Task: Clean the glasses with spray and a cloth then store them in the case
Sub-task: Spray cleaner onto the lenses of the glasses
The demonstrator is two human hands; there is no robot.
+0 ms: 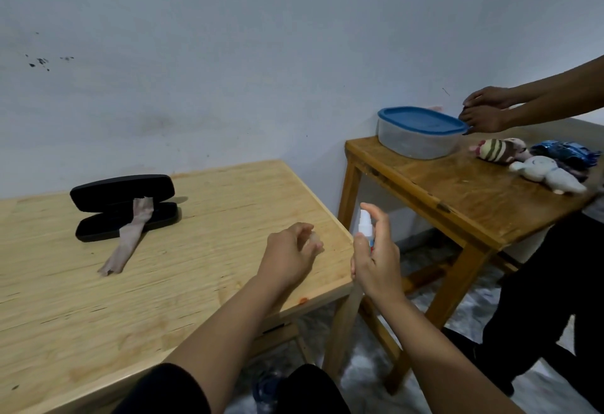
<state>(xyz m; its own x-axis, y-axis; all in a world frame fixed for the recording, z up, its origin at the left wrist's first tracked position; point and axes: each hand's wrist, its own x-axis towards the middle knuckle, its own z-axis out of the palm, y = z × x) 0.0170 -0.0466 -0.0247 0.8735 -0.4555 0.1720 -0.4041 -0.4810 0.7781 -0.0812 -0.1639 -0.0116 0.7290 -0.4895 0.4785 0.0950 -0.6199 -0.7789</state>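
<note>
My right hand (376,258) grips a small white spray bottle (365,221) upright just past the table's right edge, forefinger on the nozzle, which faces my left hand. My left hand (287,253) hovers over the light wooden table (196,289) with its fingers curled on something pale and blurred at the fingertips, apparently the glasses (314,241), mostly hidden by the hand. The black glasses case (122,208) lies open at the far left of the table. A pinkish cloth (125,247) is draped from the case onto the tabletop.
A darker wooden table (457,194) stands to the right across a narrow gap. It holds a clear tub with a blue lid (421,132) and plush toys (549,175). Another person's hands (487,110) touch the tub; their dark-clothed body stands at far right.
</note>
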